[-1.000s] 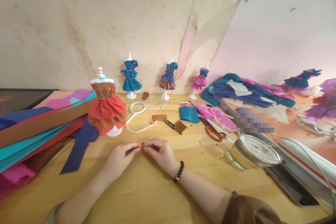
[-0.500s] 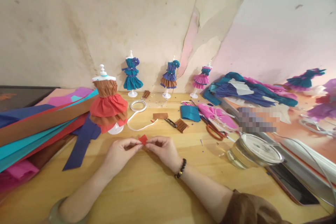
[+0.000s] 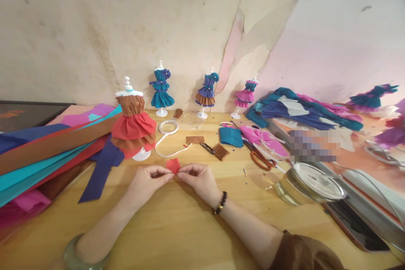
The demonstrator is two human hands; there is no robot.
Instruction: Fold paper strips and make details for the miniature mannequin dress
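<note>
A small red fabric piece [image 3: 173, 166] is pinched between both hands above the wooden table. My left hand [image 3: 152, 179] grips its left lower edge with thumb and forefinger. From the other side, my right hand [image 3: 198, 179] pinches its right lower corner, and its wrist wears a dark bead bracelet. Just beyond the hands, to the left, stands a miniature dress form [image 3: 129, 114] in a brown top and red-and-brown ruffled skirt. Behind the fabric lie a white cord [image 3: 158, 143], a brown strip [image 3: 195, 139], black-handled thread snips [image 3: 207, 148] and pleated brown fabric [image 3: 220, 151].
Fabric strips [image 3: 63, 143] pile up at left. Three small dressed forms [image 3: 162, 90] line the wall. Orange-handled scissors [image 3: 262, 160], folded teal fabric [image 3: 230, 136], a lidded glass container [image 3: 310, 183] and a phone [image 3: 357, 225] occupy the right side.
The red fabric piece now shows more of its face, raised and spread above the fingertips. Both hands keep their pinch. The whole view has shifted slightly.
</note>
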